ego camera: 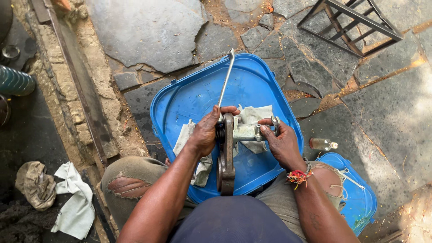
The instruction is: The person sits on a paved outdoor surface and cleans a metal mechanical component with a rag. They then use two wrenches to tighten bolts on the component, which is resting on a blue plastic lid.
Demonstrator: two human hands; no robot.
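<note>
Biggest thing centre frame: blue plastic lid lying flat on the paving, used as our work tray. On it, crumpled pale rags under the part.

The part itself sits mid-frame over the lid, just above our knees: a grey cast metal assembly with a long dark steel arm running down toward us. A thin bright rod rises from it toward the top of the lid.

Our left hand is clenched round the upper end of the dark arm where the rod meets it, thumb over the top. Our right hand pinches the right end of the casting, fingers closed on a small bright fitting there; we can't tell what the fitting is.

Progress, as a judgement: mid-job. The assembly is out, on rags, gripped at both ends. Nothing finished or set aside that we can see. Whether it is coming apart or going together, can't tell.

Surroundings: outdoor, cracked grey stone slab paving, dirt in the joints. Dark metal frame upper right. Second blue lid lower right, by our knee, a small bottle just above it. Rags on the ground lower left. A ribbed green bottle at the left edge.
</note>
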